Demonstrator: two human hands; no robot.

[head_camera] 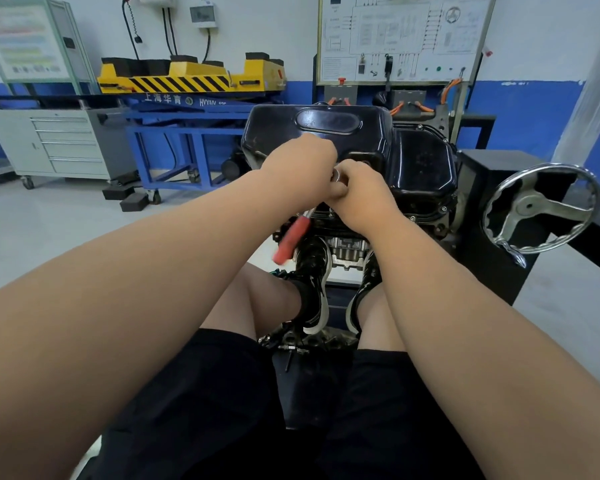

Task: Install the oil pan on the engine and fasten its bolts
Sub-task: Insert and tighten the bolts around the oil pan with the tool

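The black oil pan (326, 133) sat on top of the upturned engine (347, 247), covering it from edge to edge, with the engine itself carried on a stand. The person sat right in front of it, both bare arms stretched out to the pan's near edge.

The right hand (361, 194) had its thumb and fingers curled round the metal head of a ratchet (293, 237), pressed against the pan close to the near edge of the engine. The ratchet's red handle hung free, slanting down and to the left below the hands, with nobody holding it. The left hand (302, 164) lay just beside the right, touching it, bent over at the wrist; its fingers were tucked behind the hand, so I could not tell whether they gripped anything.

To the right of the engine a chrome handwheel (541, 209) stood out from the stand. Against the back wall stood a yellow-and-black lift platform (191, 77), a grey drawer cabinet (59, 143) and a wiring diagram board (402, 36).
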